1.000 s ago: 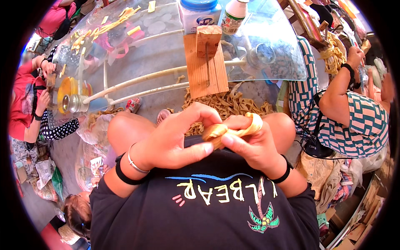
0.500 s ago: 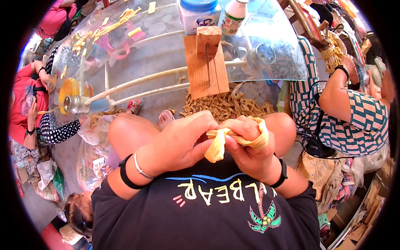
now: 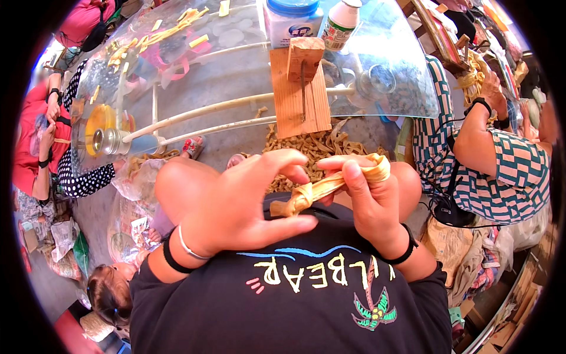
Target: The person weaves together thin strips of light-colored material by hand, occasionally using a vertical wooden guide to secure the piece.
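A pale yellow-tan, pliable strip with a knot near its left end is pinched in my right hand, thumb on top and the strip looped around at the fingers. My left hand is open beside the knot, thumb and fingers spread around the strip's end; a touch cannot be made out. Below and beyond the hands, many similar tan pieces lie heaped on the floor.
A glass-topped table stands in front, bearing a wooden block stand with a metal rod, a blue-lidded tub, a white bottle and loose strips. People sit at left and right; a child is at lower left.
My left hand has let go of the strip and opened. The strip, bunched between both hands before, now stretches out with its knot showing.
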